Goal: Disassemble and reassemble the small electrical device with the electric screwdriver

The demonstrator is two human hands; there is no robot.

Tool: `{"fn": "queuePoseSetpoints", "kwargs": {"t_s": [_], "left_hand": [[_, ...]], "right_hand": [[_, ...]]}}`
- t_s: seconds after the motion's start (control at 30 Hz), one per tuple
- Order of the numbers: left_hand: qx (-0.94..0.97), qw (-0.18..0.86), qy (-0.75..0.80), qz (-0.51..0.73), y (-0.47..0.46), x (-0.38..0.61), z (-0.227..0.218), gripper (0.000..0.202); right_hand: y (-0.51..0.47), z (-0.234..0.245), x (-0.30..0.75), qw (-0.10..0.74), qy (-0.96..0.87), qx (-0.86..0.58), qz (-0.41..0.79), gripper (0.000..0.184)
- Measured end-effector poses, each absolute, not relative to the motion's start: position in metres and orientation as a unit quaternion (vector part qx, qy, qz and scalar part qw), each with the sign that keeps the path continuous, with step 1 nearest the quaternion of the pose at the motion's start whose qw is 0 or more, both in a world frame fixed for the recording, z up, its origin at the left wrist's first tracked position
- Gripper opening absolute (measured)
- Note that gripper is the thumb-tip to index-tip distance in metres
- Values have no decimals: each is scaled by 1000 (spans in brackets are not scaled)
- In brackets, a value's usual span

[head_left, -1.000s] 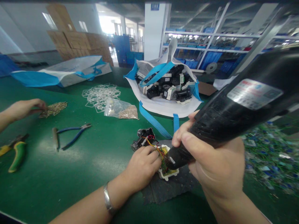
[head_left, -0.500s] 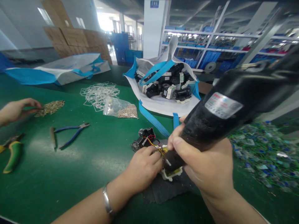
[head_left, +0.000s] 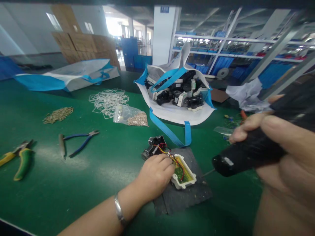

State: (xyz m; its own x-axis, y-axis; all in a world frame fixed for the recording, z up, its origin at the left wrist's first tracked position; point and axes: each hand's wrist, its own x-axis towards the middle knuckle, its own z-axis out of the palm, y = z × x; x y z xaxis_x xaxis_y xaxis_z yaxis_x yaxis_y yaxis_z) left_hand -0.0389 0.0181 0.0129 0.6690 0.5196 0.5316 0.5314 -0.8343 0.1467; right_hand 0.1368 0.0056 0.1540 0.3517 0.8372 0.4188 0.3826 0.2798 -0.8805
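Observation:
My right hand (head_left: 283, 144) is wrapped round a black electric screwdriver (head_left: 233, 160), its thin bit pointing left, apart from the work. My left hand (head_left: 156, 172) grips the left side of a small white plastic housing (head_left: 193, 178); its fingertips are partly hidden. Inside the housing show a green circuit board (head_left: 178, 172) and red and yellow wires. The wires run behind my left fingers to a black plastic part (head_left: 153, 146) lying just beyond. Under the housing lies a dark grey mat (head_left: 189, 200).
A white and blue bag (head_left: 169, 111) holds several black and white units. Blue-handled pliers (head_left: 82, 141), green and yellow pliers (head_left: 24, 162), a screw pile (head_left: 59, 114), white wire pieces (head_left: 108, 101) and a plastic bag of small parts (head_left: 136, 118) lie on the green table (head_left: 81, 193).
My right hand has drawn the screwdriver off the white housing, to the right, uncovering the circuit board. The other person's hand at the screw pile has left the view. My left hand stays on the housing.

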Motion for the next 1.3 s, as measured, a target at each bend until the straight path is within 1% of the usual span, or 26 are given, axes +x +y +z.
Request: {"fn": "queuePoseSetpoints", "kwargs": {"t_s": [0.03, 0.07, 0.13, 0.2, 0.27, 0.33, 0.43, 0.5, 0.6, 0.67, 0.73, 0.8, 0.93, 1.03, 1.17, 1.3], "left_hand": [[-908, 11, -290, -301, 18, -39, 13, 18], [-903, 11, -294, -313, 18, -39, 13, 18], [-895, 5, -301, -329, 18, -39, 12, 18], [-888, -6, -310, -340, 17, -39, 10, 20], [-879, -22, -324, -349, 17, -39, 8, 21], [-869, -39, -340, -356, 17, -39, 6, 21], [-858, -56, -352, -369, 17, -39, 4, 20], [-849, -66, -356, -384, 17, -39, 4, 16], [-833, -80, -365, -409, 17, -39, 5, 13], [-832, -83, -365, -410, 17, -38, 6, 9], [-834, -81, -361, -409, 16, -38, 7, 5], [-828, -76, -364, -419, 16, -37, 8, 8], [-811, -77, -365, -451, 14, -37, 14, 9], [-812, -76, -349, -462, 11, -36, 17, 11], [-815, -45, -353, -458, 10, -32, 17, 11], [-815, -52, -370, -442, 9, -29, 17, 12]], "right_hand": [[12, 151, 144, 597, -520, -583, 182, 15], [18, 146, 152, 567, -516, -610, 201, 19], [33, 130, 168, 470, -536, -659, 239, 24], [46, 107, 184, 402, -541, -696, 246, 27], [58, 82, 199, 288, -565, -746, 203, 28], [66, 61, 213, 228, -578, -767, 163, 27], [67, 42, 225, 160, -588, -784, 120, 32], [59, 38, 224, 138, -605, -778, 97, 34], [36, 42, 208, 134, -652, -743, 66, 37], [17, 46, 190, 147, -701, -695, 71, 39], [0, 48, 173, 173, -771, -600, 123, 42], [-10, 46, 159, 189, -800, -543, 172, 47], [-12, 36, 148, 251, -750, -570, 222, 46], [-10, 31, 146, 299, -718, -584, 232, 44], [-13, 27, 142, 337, -741, -553, 180, 38], [-14, 23, 141, 355, -763, -524, 134, 29]]}}
